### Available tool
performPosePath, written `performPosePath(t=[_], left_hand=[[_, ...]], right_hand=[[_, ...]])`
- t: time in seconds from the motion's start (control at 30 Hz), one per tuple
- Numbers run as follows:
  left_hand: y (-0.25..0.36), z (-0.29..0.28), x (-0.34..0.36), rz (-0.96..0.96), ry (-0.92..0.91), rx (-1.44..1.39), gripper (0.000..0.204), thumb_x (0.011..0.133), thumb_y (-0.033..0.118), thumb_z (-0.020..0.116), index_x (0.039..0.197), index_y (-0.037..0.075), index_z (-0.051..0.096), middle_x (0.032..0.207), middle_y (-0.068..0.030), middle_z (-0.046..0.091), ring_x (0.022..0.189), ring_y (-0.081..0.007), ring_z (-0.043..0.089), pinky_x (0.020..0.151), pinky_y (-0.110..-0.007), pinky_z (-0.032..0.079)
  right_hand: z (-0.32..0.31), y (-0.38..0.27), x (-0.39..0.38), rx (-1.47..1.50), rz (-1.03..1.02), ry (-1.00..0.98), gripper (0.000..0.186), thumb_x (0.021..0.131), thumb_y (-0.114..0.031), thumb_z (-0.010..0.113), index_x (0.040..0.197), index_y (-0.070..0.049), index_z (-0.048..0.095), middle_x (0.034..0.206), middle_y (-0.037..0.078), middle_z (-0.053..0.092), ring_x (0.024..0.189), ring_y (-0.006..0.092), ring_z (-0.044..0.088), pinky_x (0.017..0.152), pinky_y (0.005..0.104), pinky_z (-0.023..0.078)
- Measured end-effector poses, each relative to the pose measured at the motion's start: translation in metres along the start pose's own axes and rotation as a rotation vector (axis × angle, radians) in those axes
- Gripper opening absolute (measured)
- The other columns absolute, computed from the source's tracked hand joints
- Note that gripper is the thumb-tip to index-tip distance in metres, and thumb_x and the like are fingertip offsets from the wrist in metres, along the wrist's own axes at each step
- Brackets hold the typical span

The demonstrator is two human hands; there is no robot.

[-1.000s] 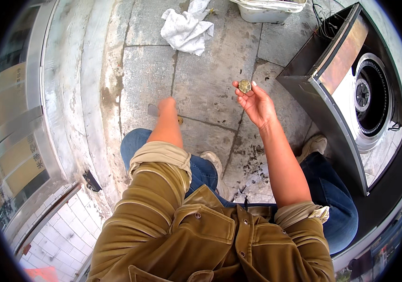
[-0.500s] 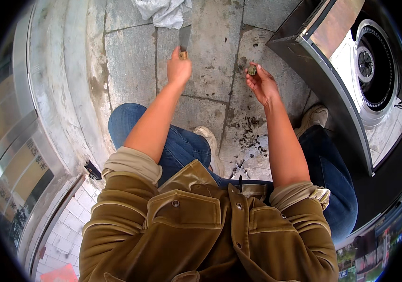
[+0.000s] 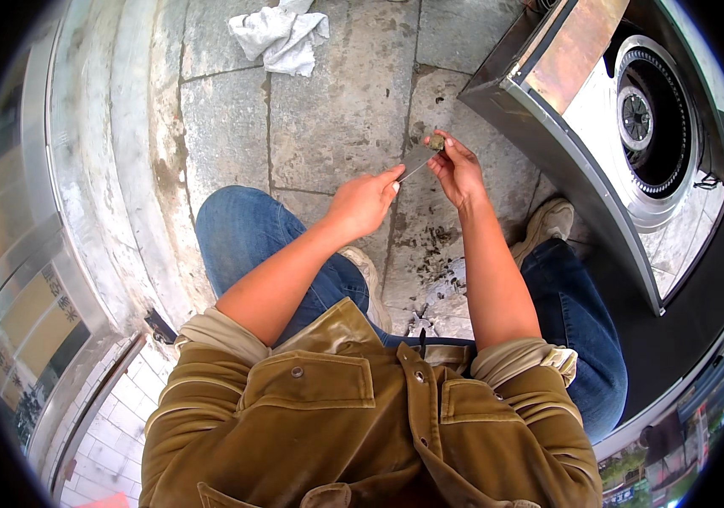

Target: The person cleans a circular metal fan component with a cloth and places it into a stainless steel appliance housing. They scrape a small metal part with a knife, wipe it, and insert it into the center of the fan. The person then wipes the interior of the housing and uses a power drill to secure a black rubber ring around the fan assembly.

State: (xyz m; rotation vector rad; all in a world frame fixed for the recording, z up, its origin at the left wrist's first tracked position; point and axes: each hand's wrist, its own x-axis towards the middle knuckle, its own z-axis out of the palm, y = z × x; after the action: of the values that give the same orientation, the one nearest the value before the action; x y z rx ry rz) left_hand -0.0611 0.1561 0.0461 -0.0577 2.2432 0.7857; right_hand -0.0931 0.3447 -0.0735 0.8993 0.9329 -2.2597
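Together, the left hand's (image 3: 360,203) fingers close on the near end of a flat metal blade (image 3: 417,160), the thumb showing beside the fingertips. The right hand (image 3: 462,176) pinches a small greenish-brown piece (image 3: 436,142) between thumb and fingertips, its other fingers loosely bent. So the piece sits at the very tips of the right fingers, with the blade's far end right beside it; whether the two touch, I cannot tell.

Below both sets of fingers spread stone slabs (image 3: 337,102). Dark scraps (image 3: 440,254) are strewn there, thickest between the right fingers and the body. Nearer the body than these lies a metal tool (image 3: 420,324), partly hidden by the jacket (image 3: 328,449). Beyond the left fingers and left of them, a crumpled white cloth (image 3: 281,41) rests on the slabs. Well to the right of the right fingers stands a dark casing (image 3: 586,182) with a round burner (image 3: 654,131).
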Motion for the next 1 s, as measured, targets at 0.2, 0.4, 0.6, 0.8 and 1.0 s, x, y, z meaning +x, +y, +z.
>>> performPosePath(t=[0.2, 0.4, 0.6, 0.8, 1.0], left_hand=[[-0.008, 0.004, 0.008, -0.013, 0.03, -0.076, 0.039, 0.098, 0.027, 0.047, 0.136, 0.019, 0.05, 0.088, -0.0181, 0.065, 0.085, -0.0365, 0.063, 0.076, -0.043, 0.049], [-0.006, 0.005, 0.009, -0.021, 0.037, 0.012, 0.038, 0.097, 0.024, 0.047, 0.134, 0.017, 0.052, 0.092, -0.0177, 0.065, 0.087, -0.037, 0.062, 0.076, -0.044, 0.049], [-0.002, 0.01, 0.011, -0.017, 0.045, 0.008, 0.038, 0.097, 0.023, 0.047, 0.133, 0.013, 0.053, 0.105, -0.0193, 0.065, 0.096, -0.0375, 0.062, 0.081, -0.044, 0.049], [0.0, 0.014, 0.013, -0.07, -0.051, -0.129, 0.039, 0.097, 0.022, 0.048, 0.133, 0.007, 0.052, 0.118, -0.0195, 0.062, 0.105, -0.037, 0.06, 0.089, -0.041, 0.048], [-0.025, 0.05, 0.023, 0.038, 0.096, -0.247, 0.041, 0.099, 0.021, 0.046, 0.135, 0.003, 0.049, 0.105, -0.0166, 0.068, 0.089, -0.0291, 0.067, 0.075, -0.037, 0.052]], right_hand=[[0.012, 0.01, 0.005, 0.047, -0.044, 0.071, 0.028, 0.101, -0.011, 0.042, 0.121, 0.004, 0.055, 0.112, 0.016, 0.065, 0.095, 0.0219, 0.065, 0.08, 0.0306, 0.054], [0.032, 0.016, 0.005, 0.098, -0.108, 0.139, 0.029, 0.101, -0.007, 0.037, 0.122, 0.007, 0.053, 0.114, 0.019, 0.063, 0.103, 0.0264, 0.064, 0.085, 0.0323, 0.054], [0.039, 0.02, 0.001, 0.12, -0.153, 0.166, 0.031, 0.101, -0.006, 0.036, 0.124, 0.008, 0.051, 0.116, 0.017, 0.062, 0.105, 0.0239, 0.063, 0.085, 0.0293, 0.052], [0.042, 0.027, -0.006, 0.071, -0.167, 0.288, 0.03, 0.1, -0.005, 0.04, 0.125, 0.006, 0.053, 0.115, 0.015, 0.063, 0.098, 0.0184, 0.062, 0.082, 0.0277, 0.051], [0.039, 0.044, -0.008, -0.028, -0.214, 0.324, 0.026, 0.099, -0.008, 0.048, 0.12, 0.002, 0.06, 0.109, 0.01, 0.066, 0.093, 0.0122, 0.061, 0.078, 0.0234, 0.049]])
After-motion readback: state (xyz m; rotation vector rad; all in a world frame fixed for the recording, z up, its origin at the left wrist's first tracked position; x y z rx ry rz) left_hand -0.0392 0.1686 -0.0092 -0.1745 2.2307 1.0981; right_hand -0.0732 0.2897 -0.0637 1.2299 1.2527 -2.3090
